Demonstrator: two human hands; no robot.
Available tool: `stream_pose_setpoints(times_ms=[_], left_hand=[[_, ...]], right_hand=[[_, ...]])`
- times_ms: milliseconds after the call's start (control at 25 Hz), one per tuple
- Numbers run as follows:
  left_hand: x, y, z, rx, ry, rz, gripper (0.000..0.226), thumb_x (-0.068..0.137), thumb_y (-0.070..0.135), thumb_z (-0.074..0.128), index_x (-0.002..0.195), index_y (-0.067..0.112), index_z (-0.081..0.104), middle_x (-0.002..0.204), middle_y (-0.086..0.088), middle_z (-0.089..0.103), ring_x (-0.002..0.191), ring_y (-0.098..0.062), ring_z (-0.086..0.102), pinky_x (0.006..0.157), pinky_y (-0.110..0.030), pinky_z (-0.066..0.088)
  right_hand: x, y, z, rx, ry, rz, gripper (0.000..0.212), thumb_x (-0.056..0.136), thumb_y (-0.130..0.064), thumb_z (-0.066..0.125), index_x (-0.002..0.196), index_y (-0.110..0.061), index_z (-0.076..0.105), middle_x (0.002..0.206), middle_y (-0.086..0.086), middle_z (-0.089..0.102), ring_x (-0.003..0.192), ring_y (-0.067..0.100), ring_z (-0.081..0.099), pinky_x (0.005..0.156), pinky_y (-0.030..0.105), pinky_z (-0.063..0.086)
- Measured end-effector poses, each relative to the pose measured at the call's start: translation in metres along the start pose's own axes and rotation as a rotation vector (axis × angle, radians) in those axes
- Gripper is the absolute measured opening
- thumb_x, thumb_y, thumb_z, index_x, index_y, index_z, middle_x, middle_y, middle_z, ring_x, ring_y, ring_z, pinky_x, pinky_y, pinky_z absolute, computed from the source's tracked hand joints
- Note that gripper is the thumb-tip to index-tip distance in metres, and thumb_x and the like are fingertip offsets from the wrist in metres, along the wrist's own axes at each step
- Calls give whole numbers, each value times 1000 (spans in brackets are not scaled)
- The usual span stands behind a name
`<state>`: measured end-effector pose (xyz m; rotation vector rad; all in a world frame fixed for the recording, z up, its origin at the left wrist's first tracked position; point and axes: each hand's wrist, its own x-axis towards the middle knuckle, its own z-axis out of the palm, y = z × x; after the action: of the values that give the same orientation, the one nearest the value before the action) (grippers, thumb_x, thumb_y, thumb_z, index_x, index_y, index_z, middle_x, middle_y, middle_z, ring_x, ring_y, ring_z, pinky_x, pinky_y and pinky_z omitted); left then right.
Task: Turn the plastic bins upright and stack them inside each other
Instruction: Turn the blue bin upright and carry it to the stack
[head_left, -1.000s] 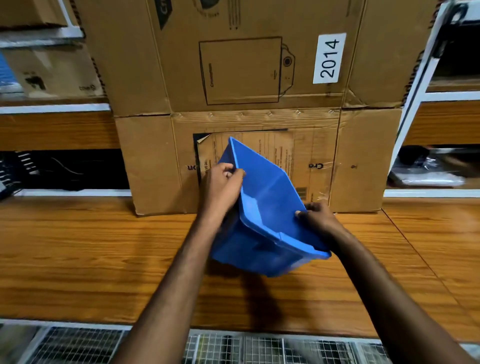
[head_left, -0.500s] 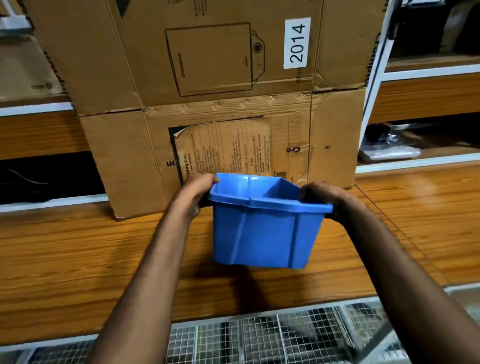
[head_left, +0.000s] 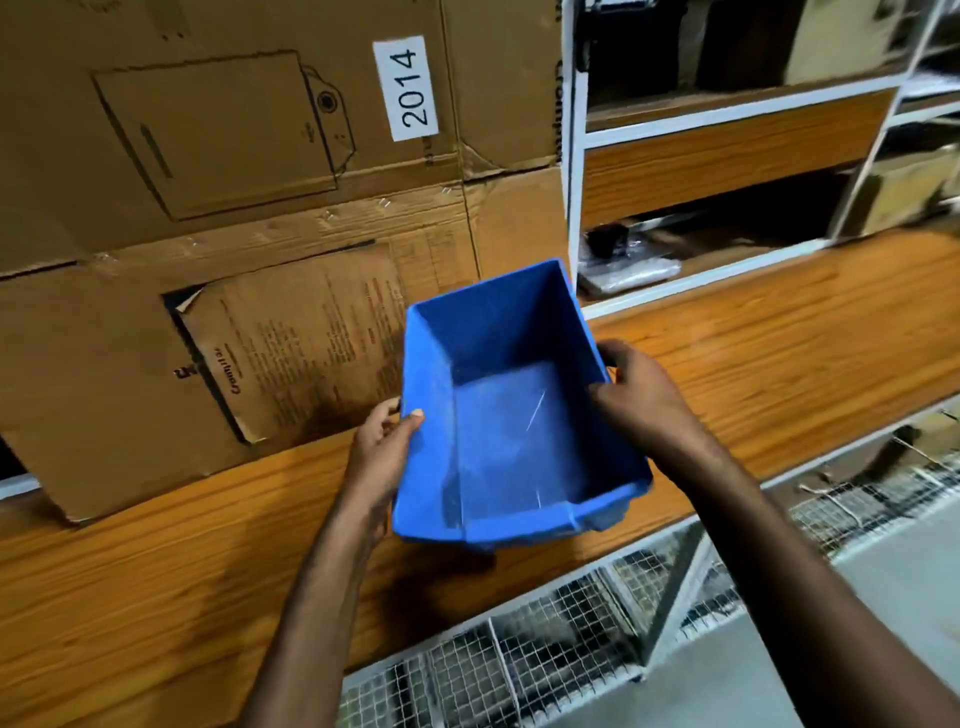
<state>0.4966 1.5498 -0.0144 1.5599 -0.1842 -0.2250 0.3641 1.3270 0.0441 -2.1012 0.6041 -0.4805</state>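
Observation:
One blue plastic bin (head_left: 506, 426) is upright with its open mouth facing me, over the wooden shelf (head_left: 779, 364). It is empty, with scuff marks on its floor. My left hand (head_left: 379, 452) grips its left rim, thumb over the edge and fingers outside. My right hand (head_left: 639, 400) holds the right rim, fingers curled on the wall. Whether the bin's base touches the shelf I cannot tell. No other bin is in view.
Large cardboard boxes (head_left: 249, 218), one labelled 2014, stand on the shelf right behind the bin. A white shelf post (head_left: 574, 171) rises at the right, with more shelves beyond. Wire mesh baskets (head_left: 545, 644) sit below the shelf's front edge.
The bin went from tilted on its side to upright, and now sits lower and to the right with its mouth toward me. Both hands kept hold of the rims.

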Motion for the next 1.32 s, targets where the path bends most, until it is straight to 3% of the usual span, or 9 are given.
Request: stream_pose_setpoints(times_ms=[160,360,520,680,840,1000,1080,1160,1320], left_hand=[[-34,-14,90,-37,-8,145,21,100,4,55,100,24,61,85,2,70,67,-1,63,60,-15,48],[-57,-10,233,-152,-67,140,19,99,5,57,103,23,63,75,12,74,65,3,65,62,-17,51],[-72,-5,350,-207,-213,103,24,98,5,59,121,11,62,83,9,76,74,-6,69,71,-25,55],[-91,-5,451,-184,-396,117,33,98,7,59,131,11,61,99,9,77,88,-5,70,78,-23,57],[-96,-12,534,-136,-533,152,36,99,13,60,135,15,62,120,4,73,106,-8,68,88,-23,55],[-67,-24,636,-112,-683,86,45,95,23,59,137,7,61,136,-2,68,131,-19,60,111,-38,45],[-52,-19,692,-76,-726,-3,34,95,16,59,125,1,66,114,5,77,111,-7,69,101,-25,51],[-37,-11,755,-27,-824,-102,18,99,2,52,97,3,70,73,15,77,70,8,69,70,-10,53],[-16,4,870,58,-905,-265,25,95,6,59,71,9,67,53,6,66,45,-5,59,54,-23,47]], right_hand=[[-32,75,-64,81,133,-4,54,81,-15,63,133,-28,60,125,-2,71,106,26,70,95,43,56],[-48,174,-172,434,176,206,30,94,-3,69,108,-30,71,84,-17,78,77,15,69,59,24,57],[-48,234,-256,347,278,234,30,97,-18,69,123,-29,62,109,2,72,92,21,72,76,44,62],[-33,279,-341,77,426,239,37,96,-50,62,127,-40,47,121,-5,73,106,25,71,89,50,57],[-24,325,-398,94,656,293,23,99,-36,63,118,-41,52,99,-6,75,90,26,72,80,49,58],[-2,373,-456,293,744,397,34,92,-8,66,115,-34,63,88,7,76,73,23,73,70,43,60],[13,393,-489,363,703,451,46,84,9,59,110,-28,69,75,0,75,60,12,67,58,27,54],[33,409,-529,466,691,542,39,76,11,58,101,-15,73,66,-3,71,55,12,64,52,22,48],[65,446,-603,628,702,698,58,46,-15,62,99,10,62,87,21,61,77,34,55,60,36,39]])
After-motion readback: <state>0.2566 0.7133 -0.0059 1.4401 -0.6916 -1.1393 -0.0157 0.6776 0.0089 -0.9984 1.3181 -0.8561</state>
